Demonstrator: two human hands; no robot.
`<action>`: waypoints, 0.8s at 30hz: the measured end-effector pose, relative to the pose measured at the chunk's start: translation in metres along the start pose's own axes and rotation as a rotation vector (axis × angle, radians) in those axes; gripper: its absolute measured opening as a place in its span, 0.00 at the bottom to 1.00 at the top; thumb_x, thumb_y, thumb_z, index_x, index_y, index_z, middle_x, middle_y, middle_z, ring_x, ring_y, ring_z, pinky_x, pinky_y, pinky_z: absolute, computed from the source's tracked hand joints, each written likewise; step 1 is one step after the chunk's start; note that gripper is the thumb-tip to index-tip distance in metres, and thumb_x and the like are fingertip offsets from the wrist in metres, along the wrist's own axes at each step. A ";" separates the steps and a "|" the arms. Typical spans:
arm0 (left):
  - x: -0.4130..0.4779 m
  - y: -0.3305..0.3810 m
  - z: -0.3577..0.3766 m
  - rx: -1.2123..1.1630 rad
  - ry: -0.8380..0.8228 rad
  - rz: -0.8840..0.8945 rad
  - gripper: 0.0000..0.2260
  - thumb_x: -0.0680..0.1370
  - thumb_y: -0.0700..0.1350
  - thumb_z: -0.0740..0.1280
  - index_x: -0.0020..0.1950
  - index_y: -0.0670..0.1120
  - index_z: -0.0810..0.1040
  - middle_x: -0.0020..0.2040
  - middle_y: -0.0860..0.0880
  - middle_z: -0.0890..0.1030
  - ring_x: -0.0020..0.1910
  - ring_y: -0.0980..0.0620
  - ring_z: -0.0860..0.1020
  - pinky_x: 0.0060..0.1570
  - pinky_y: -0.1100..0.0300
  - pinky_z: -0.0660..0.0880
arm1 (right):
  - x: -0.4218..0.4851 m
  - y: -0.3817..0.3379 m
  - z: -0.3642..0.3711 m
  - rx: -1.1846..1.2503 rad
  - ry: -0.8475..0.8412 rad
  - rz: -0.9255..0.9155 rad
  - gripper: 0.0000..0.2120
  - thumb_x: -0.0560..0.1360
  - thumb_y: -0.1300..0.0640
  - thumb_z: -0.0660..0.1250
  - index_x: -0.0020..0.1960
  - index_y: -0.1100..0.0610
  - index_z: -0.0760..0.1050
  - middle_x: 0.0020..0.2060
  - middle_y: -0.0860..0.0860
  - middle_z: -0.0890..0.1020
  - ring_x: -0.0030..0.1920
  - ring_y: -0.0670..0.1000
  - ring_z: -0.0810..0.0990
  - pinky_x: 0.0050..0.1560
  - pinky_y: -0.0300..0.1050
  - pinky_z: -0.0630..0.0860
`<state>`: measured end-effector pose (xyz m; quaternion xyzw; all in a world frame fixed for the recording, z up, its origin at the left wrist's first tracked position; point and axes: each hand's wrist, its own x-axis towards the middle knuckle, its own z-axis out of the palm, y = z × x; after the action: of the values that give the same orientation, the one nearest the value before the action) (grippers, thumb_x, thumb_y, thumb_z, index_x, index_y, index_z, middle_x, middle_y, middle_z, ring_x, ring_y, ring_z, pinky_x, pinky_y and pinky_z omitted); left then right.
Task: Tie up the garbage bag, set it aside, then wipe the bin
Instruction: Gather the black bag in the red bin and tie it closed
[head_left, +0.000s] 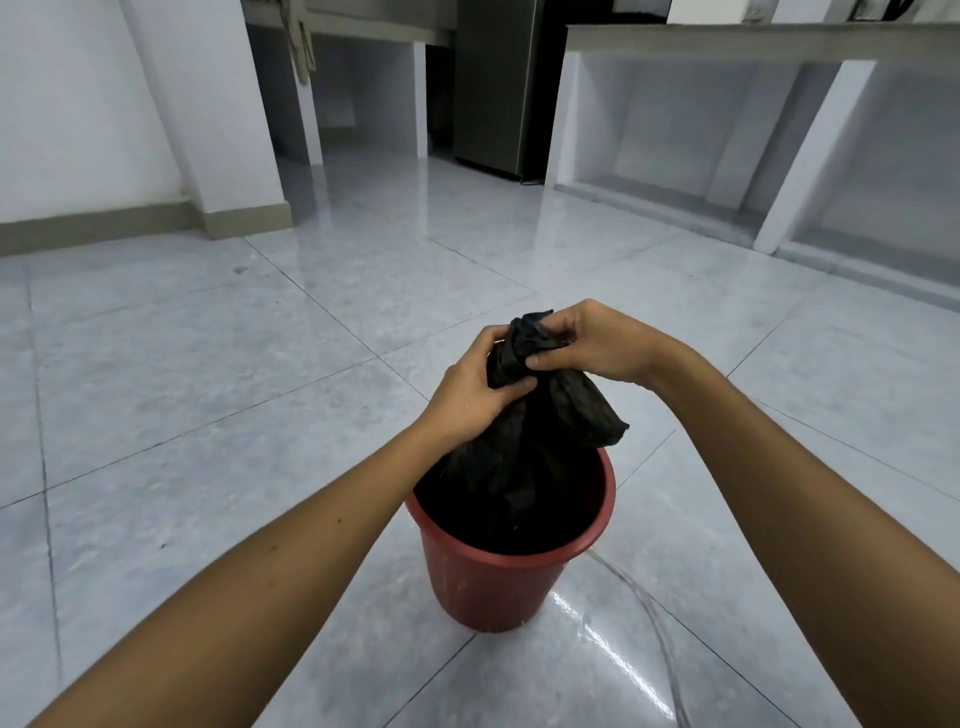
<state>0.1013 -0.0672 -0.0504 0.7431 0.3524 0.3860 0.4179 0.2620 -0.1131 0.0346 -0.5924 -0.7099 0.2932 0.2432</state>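
A black garbage bag (540, 447) sits inside a red plastic bin (493, 582) on the tiled floor. The bag's top is gathered into a bunch above the rim. My left hand (475, 387) grips the gathered neck from the left, thumb across the plastic. My right hand (592, 340) pinches the bunched top from the right, just above the left hand. A loose flap of the bag hangs out to the right over the rim. The bag's contents are hidden.
A thin clear hose (649, 623) curves across the floor right of the bin. White counter supports (810, 156) stand at the back right, a dark fridge (498, 88) at the back centre, and a white pillar (223, 119) at the left.
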 end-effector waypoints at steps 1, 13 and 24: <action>0.002 -0.002 0.003 0.027 0.059 -0.017 0.18 0.73 0.47 0.71 0.60 0.55 0.72 0.52 0.56 0.80 0.54 0.55 0.78 0.52 0.66 0.73 | -0.003 0.001 -0.005 -0.033 0.028 0.010 0.08 0.72 0.56 0.74 0.51 0.53 0.82 0.44 0.47 0.84 0.40 0.37 0.80 0.49 0.38 0.74; 0.010 -0.011 0.004 0.009 0.272 -0.102 0.08 0.72 0.50 0.70 0.48 0.52 0.74 0.44 0.53 0.83 0.44 0.53 0.81 0.45 0.57 0.76 | -0.015 0.026 0.007 0.124 -0.145 0.278 0.27 0.69 0.57 0.74 0.64 0.53 0.68 0.46 0.59 0.85 0.42 0.51 0.84 0.48 0.46 0.83; 0.003 -0.006 0.007 0.101 -0.069 -0.033 0.32 0.64 0.59 0.74 0.64 0.55 0.67 0.55 0.58 0.79 0.54 0.58 0.78 0.50 0.64 0.73 | 0.010 0.021 0.022 0.401 0.294 0.324 0.09 0.75 0.60 0.66 0.37 0.51 0.74 0.32 0.46 0.79 0.22 0.39 0.75 0.22 0.35 0.56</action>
<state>0.1072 -0.0648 -0.0573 0.7702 0.3687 0.3350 0.3982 0.2597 -0.1030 0.0046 -0.6743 -0.4910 0.3737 0.4056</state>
